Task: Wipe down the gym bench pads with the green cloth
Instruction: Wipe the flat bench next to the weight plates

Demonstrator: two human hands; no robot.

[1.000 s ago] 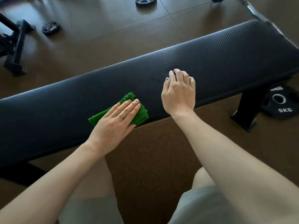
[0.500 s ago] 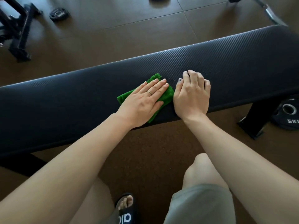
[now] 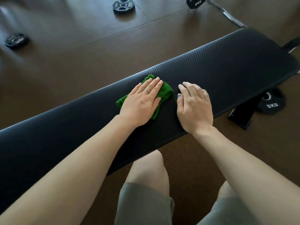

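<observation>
Both of our hands are down on the gym bench pad (image 3: 227, 65). Our left hand (image 3: 142, 103) lies flat, fingers straight and together, pressing the green cloth (image 3: 165, 91) onto the pad's top; the cloth shows as a folded wad peeking out past the fingertips and on either side of the palm. Our right hand (image 3: 194, 106) sits just beside it, apart from the cloth, its fingers bent slightly over the ribbed surface and holding nothing. We judge it to be bracing us.

We judge this to be the middle of the wiping step: the cloth is under the palm about midway along the pad, with a long stretch out beyond the left hand and another beyond the right hand. Whether either stretch is already wiped we cannot tell.

Next we would slide the left palm along the pad with steady downward pressure, keeping the cloth from bunching, and lift the right hand out of the cloth's path if the stroke heads that way. Beyond the right hand, a 5KG weight plate (image 3: 271, 103) lies on the floor.
</observation>
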